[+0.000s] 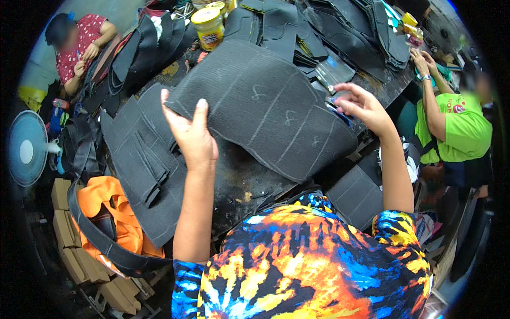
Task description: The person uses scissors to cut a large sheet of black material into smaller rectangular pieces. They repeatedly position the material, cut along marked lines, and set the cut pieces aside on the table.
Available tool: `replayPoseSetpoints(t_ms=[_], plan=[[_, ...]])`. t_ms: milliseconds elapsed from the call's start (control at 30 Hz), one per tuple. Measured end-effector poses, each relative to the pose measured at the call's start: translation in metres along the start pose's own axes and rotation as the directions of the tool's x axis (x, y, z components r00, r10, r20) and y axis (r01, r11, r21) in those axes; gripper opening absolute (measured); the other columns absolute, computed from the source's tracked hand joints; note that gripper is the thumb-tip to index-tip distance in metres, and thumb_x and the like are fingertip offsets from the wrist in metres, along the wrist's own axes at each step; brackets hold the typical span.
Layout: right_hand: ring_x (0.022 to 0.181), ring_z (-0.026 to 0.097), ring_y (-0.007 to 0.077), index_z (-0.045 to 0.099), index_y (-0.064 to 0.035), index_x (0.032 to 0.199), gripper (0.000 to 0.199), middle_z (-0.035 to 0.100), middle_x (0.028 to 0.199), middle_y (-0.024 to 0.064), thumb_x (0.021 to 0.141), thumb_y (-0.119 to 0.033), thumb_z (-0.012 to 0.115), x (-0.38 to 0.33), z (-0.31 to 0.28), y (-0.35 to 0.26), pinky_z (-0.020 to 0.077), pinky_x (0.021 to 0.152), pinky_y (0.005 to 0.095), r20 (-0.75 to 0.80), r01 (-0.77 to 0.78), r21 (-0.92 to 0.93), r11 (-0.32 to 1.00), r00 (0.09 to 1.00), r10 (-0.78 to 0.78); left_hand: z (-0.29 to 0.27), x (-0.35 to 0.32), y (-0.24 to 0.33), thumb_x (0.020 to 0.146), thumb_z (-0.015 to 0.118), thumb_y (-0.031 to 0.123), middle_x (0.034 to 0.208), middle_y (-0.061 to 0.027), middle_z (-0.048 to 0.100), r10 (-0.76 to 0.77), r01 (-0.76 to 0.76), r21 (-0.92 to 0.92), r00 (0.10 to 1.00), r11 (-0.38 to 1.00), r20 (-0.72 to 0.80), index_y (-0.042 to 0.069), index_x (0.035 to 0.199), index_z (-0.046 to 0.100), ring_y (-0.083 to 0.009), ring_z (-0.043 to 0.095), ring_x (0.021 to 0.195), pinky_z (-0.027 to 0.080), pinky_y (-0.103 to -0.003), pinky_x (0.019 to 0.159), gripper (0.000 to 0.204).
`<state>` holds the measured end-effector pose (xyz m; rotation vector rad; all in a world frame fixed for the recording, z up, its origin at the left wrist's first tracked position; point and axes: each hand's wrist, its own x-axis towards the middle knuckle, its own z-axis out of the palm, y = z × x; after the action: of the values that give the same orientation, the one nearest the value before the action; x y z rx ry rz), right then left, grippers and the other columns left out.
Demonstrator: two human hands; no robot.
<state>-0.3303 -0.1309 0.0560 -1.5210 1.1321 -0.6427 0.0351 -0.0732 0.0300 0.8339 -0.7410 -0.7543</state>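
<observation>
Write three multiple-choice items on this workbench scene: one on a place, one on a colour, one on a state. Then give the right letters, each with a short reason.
1. Where is the electric fan?
A. at the picture's left edge, beside the bench
B. on the bench by the jar
C. at the right edge

2. What colour is the lid of the jar at the far side of the bench?
A. red
B. yellow
C. white

3. How does the left hand meet the dark grey panel with chalk lines?
A. it lies flat beside it, apart
B. it grips the panel's left edge, thumb on top
C. it hangs clear above it

Answers:
1 A, the blue fan stands far left, below a seated person.
2 B, the lid is yellow.
3 B, the thumb lies over the edge; the right hand is at the panel's far right end.
</observation>
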Motion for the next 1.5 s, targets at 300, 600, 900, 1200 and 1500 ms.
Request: replayPoseSetpoints(t_ms=[300, 600, 900, 1200, 1500], plan=[[0.086, 0.054, 0.0169, 0.066, -0.0028, 0.118, 0.066, 0.059, 0.099, 0.0068, 0.066, -0.035, 0.090, -0.052, 0.012, 0.030, 0.0478, 0.079, 0.0300, -0.063, 0.066, -0.428, 0.901, 0.993, -0.102, 0.011, 0.039, 0.013, 0.089, 0.059, -0.013, 0.127, -0.0128, 0.056, -0.015, 0.017, -0.012, 0.991, 1.000, 0.136, 0.006, 0.150, 0.025, -0.0209, 0.056, 0.117, 0.042, -0.036, 0.106, 0.073], [0.078, 0.048, 0.0108, 0.059, 0.0003, 0.098, 0.056, 0.049, 0.081, 0.0009, 0.065, -0.031, 0.091, -0.054, 0.013, 0.028, 0.0429, 0.073, 0.0286, 0.024, -0.029, -0.265, 0.964, 0.999, 0.037, 0.023, 0.057, 0.028, 0.088, 0.060, -0.011, 0.125, -0.0123, 0.057, 0.039, -0.031, -0.036, 0.963, 0.999, 0.268, 0.007, 0.150, 0.025, -0.0217, 0.058, 0.115, 0.044, -0.037, 0.105, 0.073], [0.096, 0.061, 0.0100, 0.063, 0.0018, 0.117, 0.048, 0.067, 0.107, 0.0019, 0.078, -0.016, 0.084, -0.069, 0.011, 0.032, 0.0475, 0.088, 0.0255, 0.117, -0.099, -0.009, 0.995, 0.988, 0.099, 0.038, 0.082, 0.034, 0.087, 0.063, -0.009, 0.124, -0.0113, 0.058, 0.069, -0.060, -0.042, 0.968, 0.997, 0.240, 0.006, 0.141, 0.038, -0.0208, 0.058, 0.114, 0.046, -0.036, 0.102, 0.061], [0.124, 0.047, 0.0140, 0.056, -0.0027, 0.129, 0.039, 0.058, 0.124, 0.0042, 0.095, -0.019, 0.065, -0.025, -0.064, -0.022, 0.0276, 0.112, 0.0315, -0.614, 0.441, -0.038, 0.897, 0.698, -0.370, 0.024, 0.061, 0.074, 0.095, 0.065, 0.010, 0.107, -0.0079, 0.065, 0.118, -0.139, 0.140, 0.982, 0.980, 0.149, -0.001, 0.134, 0.048, -0.0108, 0.063, 0.098, 0.051, -0.025, 0.086, 0.044], [0.090, 0.065, 0.0184, 0.061, 0.0019, 0.111, 0.019, 0.065, 0.111, 0.0119, 0.098, -0.006, 0.050, 0.115, -0.054, -0.205, 0.0549, 0.073, 0.0279, -0.627, 0.873, 0.060, 0.484, 0.411, -0.662, 0.069, -0.035, 0.111, 0.088, 0.073, 0.038, 0.151, -0.0282, 0.033, 0.492, -0.907, 0.191, 0.369, 0.374, 0.788, -0.015, 0.146, 0.025, -0.0362, 0.035, 0.141, 0.027, -0.043, 0.117, 0.092]])
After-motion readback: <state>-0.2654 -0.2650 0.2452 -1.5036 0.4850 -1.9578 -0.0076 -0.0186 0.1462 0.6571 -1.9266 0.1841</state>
